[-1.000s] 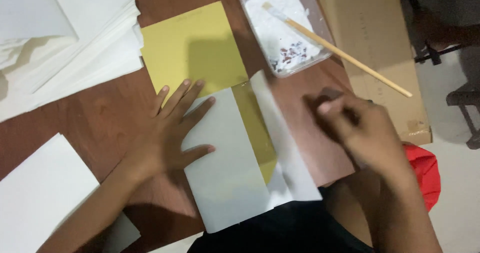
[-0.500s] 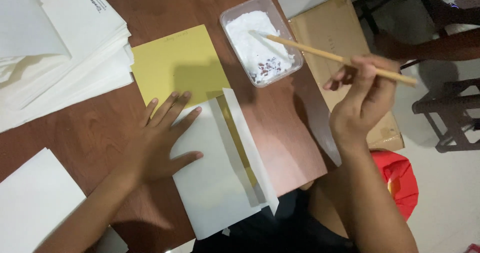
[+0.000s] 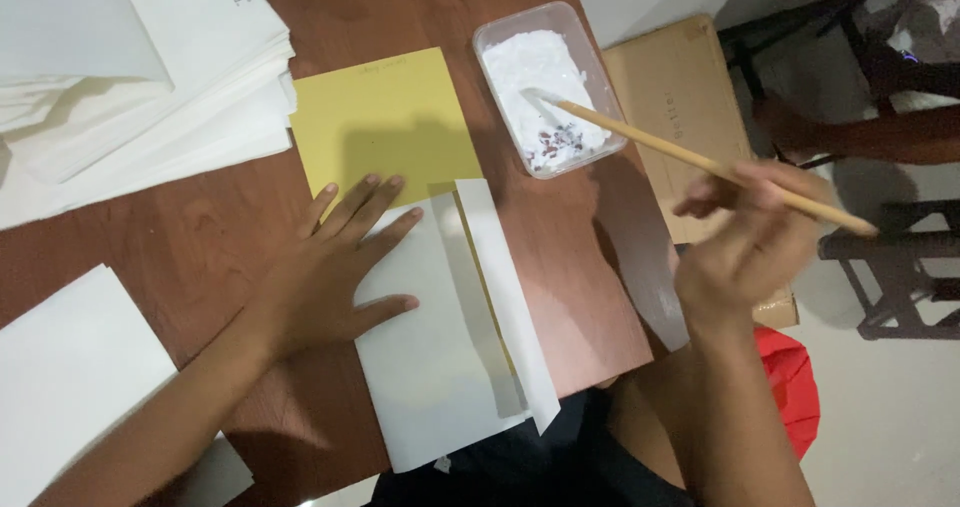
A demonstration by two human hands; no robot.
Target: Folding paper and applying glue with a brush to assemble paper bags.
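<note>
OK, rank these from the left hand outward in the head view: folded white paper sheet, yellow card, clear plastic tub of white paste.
1. Folded white paper sheet: under the left hand.
2. Yellow card: just beyond the fingertips.
3. Clear plastic tub of white paste: farthest, up right.

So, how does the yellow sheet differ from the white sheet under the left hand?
The yellow sheet lies flat and unfolded; the white sheet has a long strip folded along its right edge. The yellow sheet lies untouched and partly under the white sheet, which the left hand presses down. Both lie on the brown table.
</note>
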